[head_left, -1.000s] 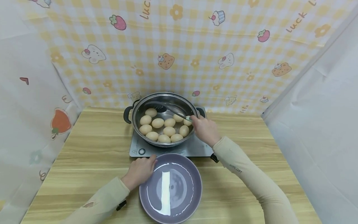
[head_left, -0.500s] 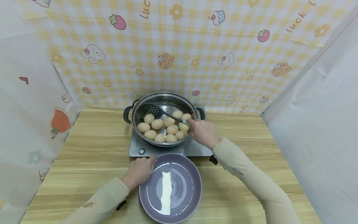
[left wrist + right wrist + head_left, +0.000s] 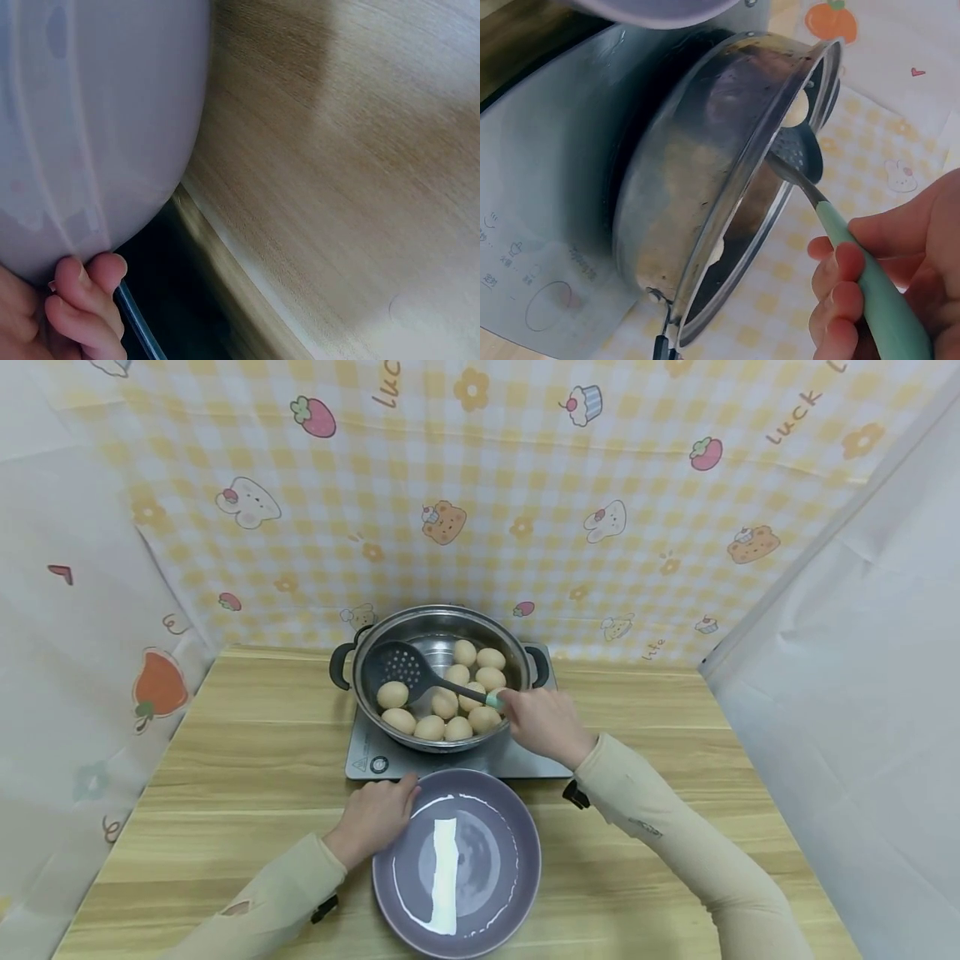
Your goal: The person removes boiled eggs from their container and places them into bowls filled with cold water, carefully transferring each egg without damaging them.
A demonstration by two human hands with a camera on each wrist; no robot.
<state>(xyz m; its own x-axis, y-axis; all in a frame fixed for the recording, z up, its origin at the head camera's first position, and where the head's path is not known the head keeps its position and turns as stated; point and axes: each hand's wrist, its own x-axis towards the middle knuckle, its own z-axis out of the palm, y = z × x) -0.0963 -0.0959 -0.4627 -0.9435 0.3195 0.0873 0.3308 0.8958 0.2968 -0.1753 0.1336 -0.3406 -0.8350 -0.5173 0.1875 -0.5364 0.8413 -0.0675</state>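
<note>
Yellow-checked cloth (image 3: 480, 477) hangs at the far side, behind a wooden worktop (image 3: 247, 743). On the near left, the left hand (image 3: 377, 817) grips the rim of a purple plate (image 3: 495, 860), its fingers curled at the edge. Just beyond the plate, a steel pot (image 3: 442, 622) with black handles stands on a flat cooker (image 3: 528, 764), and the pale eggs (image 3: 445, 702) are all inside the pot. At its left part is the perforated head of a dark skimmer (image 3: 431, 679). Compared with one second ago, this head has moved from the far middle to the left; the eggs at the right now lie farther, and those at the left lie nearer. From this I judge that the eggs are being stirred around, not lifted. On the right, the right hand (image 3: 546, 720) is closed around the skimmer's green handle.
</note>
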